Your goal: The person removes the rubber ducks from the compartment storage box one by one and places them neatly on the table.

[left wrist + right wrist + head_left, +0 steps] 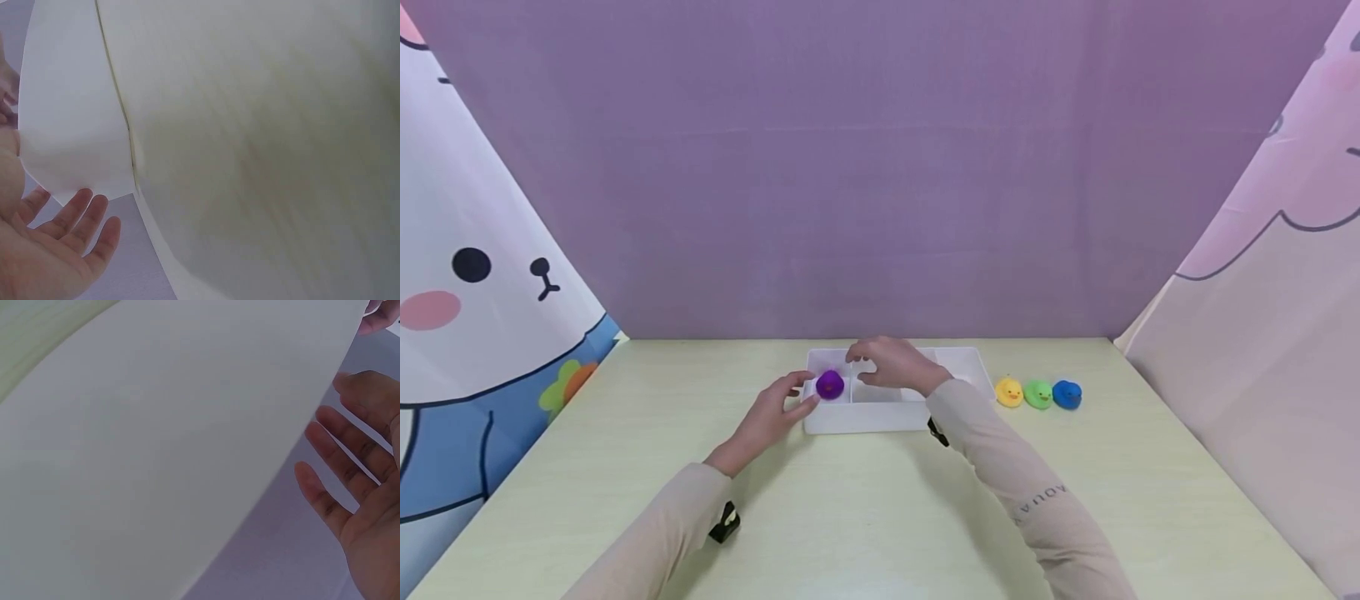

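Observation:
A white divided tray [865, 419] stands toward the back of the table. In its left compartment sits a small round purple toy [830, 385]. My left hand [772, 414] is at the tray's left end, thumb and fingertips right by the rim and the purple toy; the left wrist view shows its fingers relaxed and parted beside the white wall. Over the middle of the tray hovers my right hand [892, 364], thumb and fingers apart with nothing between them. From the right wrist, loosely bent fingers [322, 494] show beyond the tray's white side.
Right of the tray, a yellow rubber duck [1009, 392], a green one [1039, 395] and a blue one [1067, 395] sit in a row on the pale wooden table [865, 517]. A purple cloth [865, 183] hangs behind, with printed cartoon curtains on both sides.

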Action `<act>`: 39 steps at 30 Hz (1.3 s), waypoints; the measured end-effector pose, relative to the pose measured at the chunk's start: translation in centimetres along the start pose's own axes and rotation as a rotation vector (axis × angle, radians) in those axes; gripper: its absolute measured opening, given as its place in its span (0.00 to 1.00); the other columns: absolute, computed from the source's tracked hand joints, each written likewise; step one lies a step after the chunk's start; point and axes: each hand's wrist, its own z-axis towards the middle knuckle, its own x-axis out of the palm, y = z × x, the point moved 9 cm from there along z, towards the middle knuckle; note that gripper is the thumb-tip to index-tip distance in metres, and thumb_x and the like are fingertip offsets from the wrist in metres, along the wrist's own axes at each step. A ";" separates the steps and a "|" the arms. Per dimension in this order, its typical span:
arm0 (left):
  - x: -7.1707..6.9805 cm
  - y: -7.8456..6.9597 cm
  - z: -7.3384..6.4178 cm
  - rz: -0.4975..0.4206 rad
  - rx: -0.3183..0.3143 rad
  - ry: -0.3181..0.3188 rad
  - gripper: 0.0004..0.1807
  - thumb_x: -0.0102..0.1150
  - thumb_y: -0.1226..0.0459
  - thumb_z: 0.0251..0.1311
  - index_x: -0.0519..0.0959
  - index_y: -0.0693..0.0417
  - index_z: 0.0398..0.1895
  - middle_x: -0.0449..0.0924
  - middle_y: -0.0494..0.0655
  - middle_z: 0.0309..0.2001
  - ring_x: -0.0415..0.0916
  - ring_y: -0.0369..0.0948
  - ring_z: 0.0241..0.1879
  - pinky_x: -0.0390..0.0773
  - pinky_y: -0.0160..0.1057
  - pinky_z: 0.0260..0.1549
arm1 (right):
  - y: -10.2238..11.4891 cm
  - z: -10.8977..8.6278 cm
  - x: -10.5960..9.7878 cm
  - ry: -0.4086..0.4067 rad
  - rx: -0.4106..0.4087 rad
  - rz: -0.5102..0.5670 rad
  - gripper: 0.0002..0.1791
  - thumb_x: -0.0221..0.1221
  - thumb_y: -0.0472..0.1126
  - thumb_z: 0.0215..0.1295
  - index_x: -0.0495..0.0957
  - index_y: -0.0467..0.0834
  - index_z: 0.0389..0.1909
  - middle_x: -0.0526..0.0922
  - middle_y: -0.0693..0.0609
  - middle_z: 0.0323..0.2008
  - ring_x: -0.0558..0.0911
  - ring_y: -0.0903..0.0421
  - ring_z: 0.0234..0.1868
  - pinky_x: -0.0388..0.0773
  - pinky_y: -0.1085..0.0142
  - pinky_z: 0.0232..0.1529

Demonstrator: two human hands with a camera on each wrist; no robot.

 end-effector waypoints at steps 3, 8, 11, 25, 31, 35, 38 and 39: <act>0.0 0.0 0.0 -0.001 -0.002 0.003 0.24 0.56 0.59 0.60 0.69 0.60 0.57 0.72 0.60 0.56 0.73 0.54 0.50 0.76 0.51 0.49 | 0.5 0.6 0.1 0.016 0.006 0.019 0.17 0.62 0.38 0.56 0.78 0.44 0.48 0.81 0.52 0.47 0.79 0.54 0.48 0.77 0.63 0.51; -0.2 -0.3 -0.1 0.011 0.010 -0.008 0.23 0.57 0.61 0.60 0.69 0.62 0.56 0.72 0.61 0.55 0.74 0.56 0.49 0.76 0.53 0.47 | 1.0 1.7 0.8 0.038 0.017 0.021 0.17 0.61 0.38 0.57 0.77 0.44 0.49 0.80 0.51 0.49 0.78 0.54 0.50 0.76 0.63 0.52; -0.3 -0.3 -0.1 0.012 0.016 -0.014 0.23 0.57 0.61 0.59 0.69 0.62 0.56 0.72 0.61 0.55 0.74 0.55 0.49 0.76 0.53 0.48 | 1.0 2.1 1.1 0.036 0.025 0.001 0.17 0.62 0.39 0.57 0.77 0.44 0.49 0.81 0.52 0.49 0.78 0.56 0.49 0.76 0.65 0.52; -0.1 -0.2 0.0 -0.007 0.013 -0.011 0.23 0.57 0.61 0.59 0.69 0.62 0.56 0.73 0.60 0.55 0.73 0.54 0.49 0.75 0.52 0.49 | 0.8 3.7 3.2 0.075 0.110 0.016 0.17 0.63 0.39 0.55 0.79 0.47 0.48 0.81 0.53 0.47 0.77 0.58 0.49 0.75 0.65 0.53; 0.0 -0.1 0.0 -0.016 0.017 -0.003 0.23 0.56 0.61 0.60 0.69 0.62 0.57 0.72 0.60 0.56 0.73 0.55 0.50 0.75 0.53 0.49 | 0.7 4.0 3.6 0.092 0.131 0.011 0.17 0.64 0.39 0.54 0.79 0.48 0.47 0.82 0.54 0.46 0.77 0.58 0.48 0.75 0.66 0.51; -0.1 -0.1 -0.1 -0.013 0.006 -0.002 0.23 0.56 0.60 0.60 0.69 0.61 0.57 0.72 0.60 0.56 0.73 0.55 0.50 0.75 0.53 0.49 | 0.7 4.4 4.0 0.098 0.120 -0.027 0.17 0.64 0.40 0.54 0.79 0.48 0.47 0.82 0.55 0.45 0.77 0.59 0.46 0.75 0.68 0.50; -0.2 -0.1 -0.2 -0.010 0.000 -0.001 0.23 0.56 0.60 0.60 0.69 0.61 0.57 0.72 0.59 0.56 0.73 0.55 0.49 0.76 0.52 0.48 | 0.9 4.5 4.1 0.105 0.113 -0.042 0.17 0.64 0.40 0.54 0.78 0.48 0.47 0.81 0.54 0.44 0.77 0.59 0.45 0.75 0.68 0.49; -0.2 -0.1 -0.2 -0.008 -0.001 0.000 0.23 0.56 0.60 0.60 0.69 0.61 0.57 0.72 0.59 0.56 0.73 0.55 0.49 0.76 0.52 0.48 | 1.0 4.5 4.1 0.105 0.112 -0.043 0.17 0.64 0.40 0.54 0.78 0.48 0.47 0.82 0.54 0.43 0.77 0.60 0.44 0.75 0.68 0.49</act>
